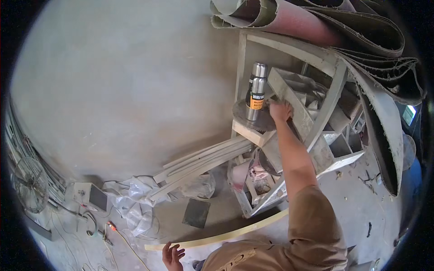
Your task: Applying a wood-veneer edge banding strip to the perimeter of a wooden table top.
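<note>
My right hand (281, 111) reaches into the wooden rack, beside a slanted wooden compartment box (291, 101). Its fingers are mostly turned away, so whether they grip anything is hidden. Just left of it stands a silver vacuum bottle (258, 86) with a black and orange label, and a second steel bottle (259, 69) is partly hidden behind it. Both rest on a round, toothed saw blade (244, 118) lying on a wooden block (246, 132). Low in the view, my left hand (172, 257) is off by itself, fingers apart and slightly bent, holding nothing.
Rolled, frayed sheets (312, 22) lie on top of the rack (337, 86) and hang down its right side. Long strips (203, 160) lean out at left. A pale curved strip (226, 235), a dark square plate (196, 213), plastic sheeting (135, 198) and cables are on the floor; a fan (30, 184) stands far left.
</note>
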Action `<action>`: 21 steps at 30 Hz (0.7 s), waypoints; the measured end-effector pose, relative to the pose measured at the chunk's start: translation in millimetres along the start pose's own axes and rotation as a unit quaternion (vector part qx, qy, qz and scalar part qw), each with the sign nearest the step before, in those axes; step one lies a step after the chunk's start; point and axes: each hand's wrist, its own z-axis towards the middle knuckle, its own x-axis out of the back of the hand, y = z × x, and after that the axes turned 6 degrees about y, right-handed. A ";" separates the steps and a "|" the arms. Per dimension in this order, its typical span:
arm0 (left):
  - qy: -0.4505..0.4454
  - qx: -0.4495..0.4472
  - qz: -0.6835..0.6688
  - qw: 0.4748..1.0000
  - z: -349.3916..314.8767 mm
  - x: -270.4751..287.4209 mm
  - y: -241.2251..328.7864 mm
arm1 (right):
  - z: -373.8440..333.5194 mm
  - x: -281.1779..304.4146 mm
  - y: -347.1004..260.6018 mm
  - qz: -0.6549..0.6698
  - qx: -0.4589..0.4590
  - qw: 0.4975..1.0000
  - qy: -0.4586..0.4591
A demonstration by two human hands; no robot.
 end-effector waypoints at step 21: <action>-0.041 -0.202 0.138 0.969 -77.8 -36.3 89.6 | -87.3 -70.3 -21.1 0.550 0.356 0.751 -0.085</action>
